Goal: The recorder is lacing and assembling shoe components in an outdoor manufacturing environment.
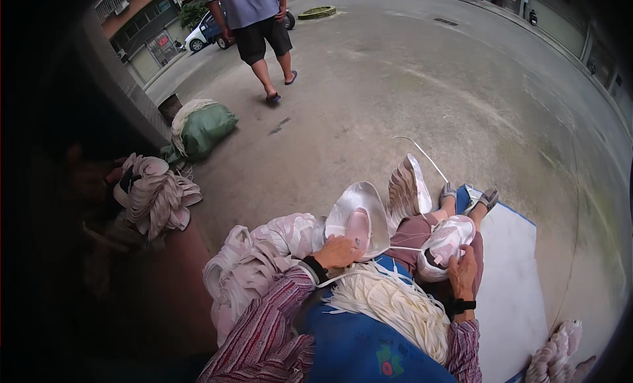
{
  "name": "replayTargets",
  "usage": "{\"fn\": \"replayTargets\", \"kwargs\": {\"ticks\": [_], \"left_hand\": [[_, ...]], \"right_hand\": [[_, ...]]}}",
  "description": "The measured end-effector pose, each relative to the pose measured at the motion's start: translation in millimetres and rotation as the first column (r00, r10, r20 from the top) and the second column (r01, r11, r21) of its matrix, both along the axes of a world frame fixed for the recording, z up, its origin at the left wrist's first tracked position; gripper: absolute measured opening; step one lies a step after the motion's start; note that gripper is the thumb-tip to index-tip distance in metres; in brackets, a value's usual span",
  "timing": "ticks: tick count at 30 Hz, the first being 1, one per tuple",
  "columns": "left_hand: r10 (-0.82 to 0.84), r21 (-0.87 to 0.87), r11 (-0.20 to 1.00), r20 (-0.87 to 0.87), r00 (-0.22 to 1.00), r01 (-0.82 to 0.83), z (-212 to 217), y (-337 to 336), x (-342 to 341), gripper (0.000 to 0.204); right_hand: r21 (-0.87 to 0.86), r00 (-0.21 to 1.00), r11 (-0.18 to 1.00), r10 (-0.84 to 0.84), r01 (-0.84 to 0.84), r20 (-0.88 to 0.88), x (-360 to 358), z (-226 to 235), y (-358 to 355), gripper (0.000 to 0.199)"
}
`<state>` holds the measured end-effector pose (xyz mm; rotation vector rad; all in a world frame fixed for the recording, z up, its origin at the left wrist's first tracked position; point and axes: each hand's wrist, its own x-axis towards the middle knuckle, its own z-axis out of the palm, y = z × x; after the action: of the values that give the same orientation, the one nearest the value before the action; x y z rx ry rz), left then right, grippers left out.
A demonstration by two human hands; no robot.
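Observation:
My left hand grips the near edge of a shoe upper with a silvery inside and a pink tongue-shaped piece. Over my lap, my right hand is closed round the side of a white and pink patterned shoe upper with a dark opening. A thin white lace stretches between the two uppers. Across my blue apron lies a thick bundle of cream laces. My fingertips are partly hidden on both sides.
Nested uppers are heaped at my left, and another stack stands ahead. More bundles lie at far left and lower right. A pale board is at my right. Beyond a green sack, a person walks on concrete.

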<state>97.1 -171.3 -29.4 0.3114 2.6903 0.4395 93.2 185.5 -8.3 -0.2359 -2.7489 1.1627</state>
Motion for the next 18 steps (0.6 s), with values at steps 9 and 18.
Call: {"fn": "replayTargets", "kwargs": {"ticks": [9, 18], "left_hand": [[0.058, 0.472, 0.876, -0.299, 0.952, 0.095, 37, 72, -28, 0.018], [-0.113, 0.406, 0.901, -0.122, 0.986, 0.153, 14, 176, -71, 0.052]], "right_hand": [[0.261, 0.988, 0.965, -0.064, 0.026, 0.139, 12, -15, 8, 0.037], [0.089, 0.993, 0.996, -0.014, 0.004, 0.113, 1, -22, 4, 0.027]]}}
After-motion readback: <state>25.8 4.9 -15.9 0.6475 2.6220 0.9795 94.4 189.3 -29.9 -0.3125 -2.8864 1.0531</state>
